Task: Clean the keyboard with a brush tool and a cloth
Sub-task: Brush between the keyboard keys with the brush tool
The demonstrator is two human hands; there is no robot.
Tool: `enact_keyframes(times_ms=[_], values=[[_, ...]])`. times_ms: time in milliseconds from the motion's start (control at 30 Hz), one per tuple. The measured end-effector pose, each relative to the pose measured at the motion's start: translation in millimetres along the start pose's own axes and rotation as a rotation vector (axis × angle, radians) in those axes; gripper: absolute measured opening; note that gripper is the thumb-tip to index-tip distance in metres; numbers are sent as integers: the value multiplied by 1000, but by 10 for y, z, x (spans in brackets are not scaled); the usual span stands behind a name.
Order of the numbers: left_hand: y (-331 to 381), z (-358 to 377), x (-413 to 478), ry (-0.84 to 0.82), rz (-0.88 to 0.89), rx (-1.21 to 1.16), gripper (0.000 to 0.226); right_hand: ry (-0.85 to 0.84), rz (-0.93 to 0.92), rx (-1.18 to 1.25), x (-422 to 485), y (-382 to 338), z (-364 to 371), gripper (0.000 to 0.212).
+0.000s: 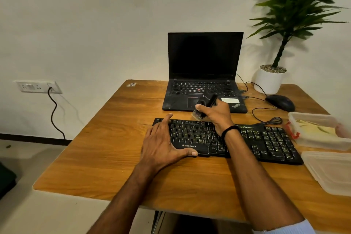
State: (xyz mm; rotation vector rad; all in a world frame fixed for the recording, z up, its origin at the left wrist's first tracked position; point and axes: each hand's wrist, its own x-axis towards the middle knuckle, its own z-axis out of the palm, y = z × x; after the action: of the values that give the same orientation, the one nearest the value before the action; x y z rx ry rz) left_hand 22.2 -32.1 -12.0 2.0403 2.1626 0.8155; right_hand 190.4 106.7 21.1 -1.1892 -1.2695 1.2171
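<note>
A black Zebronics keyboard (266,144) lies across the wooden table (106,157) in front of me. My left hand (161,142) rests flat on its left end, fingers spread, thumb along the front edge. My right hand (216,114) grips a black brush tool (204,104) just above the keyboard's back edge, with the pale bristles pointing down towards the top key row. A yellowish cloth (313,128) appears to lie inside a clear plastic box at the right.
An open black laptop (205,74) with a dark screen stands behind the keyboard. A black mouse (280,101) and its cable lie to the right, beside a potted plant (269,80). A clear plastic box (321,142) and its lid (330,173) sit at the right edge.
</note>
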Motion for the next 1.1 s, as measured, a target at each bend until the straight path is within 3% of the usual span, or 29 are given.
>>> enact_keyframes(times_ms=[167,233,433,600,767,900,1033,1100], values=[[-19,22,11,0,1,-9,144,33,-204,-523,-72,-49,49,55],[-27,20,1,7,3,-13,143,-29,-257,-594,-120,-55,70,57],[-27,7,-4,12,-4,-3,142,-340,-236,-416,-213,-99,101,37],[2,-23,-25,5,-12,-6,142,-177,-363,-625,-278,-192,87,34],[2,-25,-14,-2,-24,-9,141,-492,-309,-636,-324,-219,77,33],[-13,-20,-11,0,-18,1,142,-260,-360,-632,-277,-246,60,47],[-38,15,-8,-13,2,36,148,-403,-351,-625,-293,-196,52,49],[-45,29,2,-6,6,51,148,-315,-394,-624,-260,-186,61,50]])
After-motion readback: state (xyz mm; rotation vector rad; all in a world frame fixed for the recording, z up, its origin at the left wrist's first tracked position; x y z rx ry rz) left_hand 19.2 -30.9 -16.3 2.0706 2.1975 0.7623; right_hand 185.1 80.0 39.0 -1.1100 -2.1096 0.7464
